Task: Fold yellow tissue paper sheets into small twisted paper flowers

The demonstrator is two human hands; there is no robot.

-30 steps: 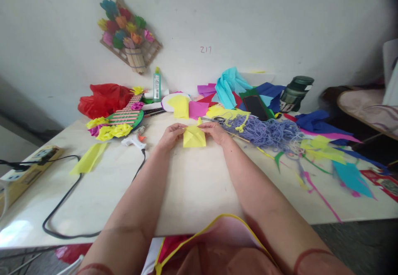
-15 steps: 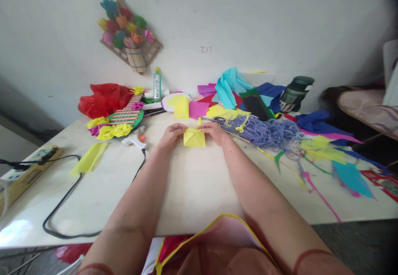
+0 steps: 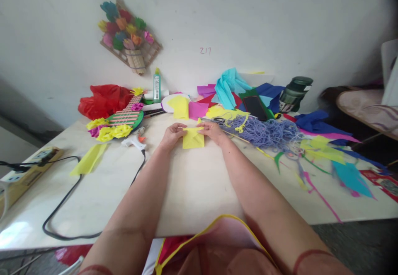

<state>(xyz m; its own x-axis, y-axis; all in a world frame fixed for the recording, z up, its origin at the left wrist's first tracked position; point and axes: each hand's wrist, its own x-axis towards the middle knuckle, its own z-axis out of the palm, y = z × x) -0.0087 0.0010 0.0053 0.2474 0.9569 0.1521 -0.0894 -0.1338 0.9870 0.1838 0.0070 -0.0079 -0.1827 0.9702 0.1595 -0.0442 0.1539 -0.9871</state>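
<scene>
White wall (image 3: 264,26) with red "217" (image 3: 205,51), left hand (image 3: 173,136) and right hand (image 3: 214,132) each in closed fingertip grip on yellow paper (image 3: 193,141)

Pale wall (image 3: 264,26) with small red handwriting (image 3: 205,51); whitish table (image 3: 199,192), bright glare (image 3: 15,230) at its left corner; dark grey floor (image 3: 357,242)

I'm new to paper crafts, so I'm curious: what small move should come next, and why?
Perhaps smooth the top of the small squarish yellow paper: it looks creased there, and the left hand and right hand pinch its upper corners.
</scene>
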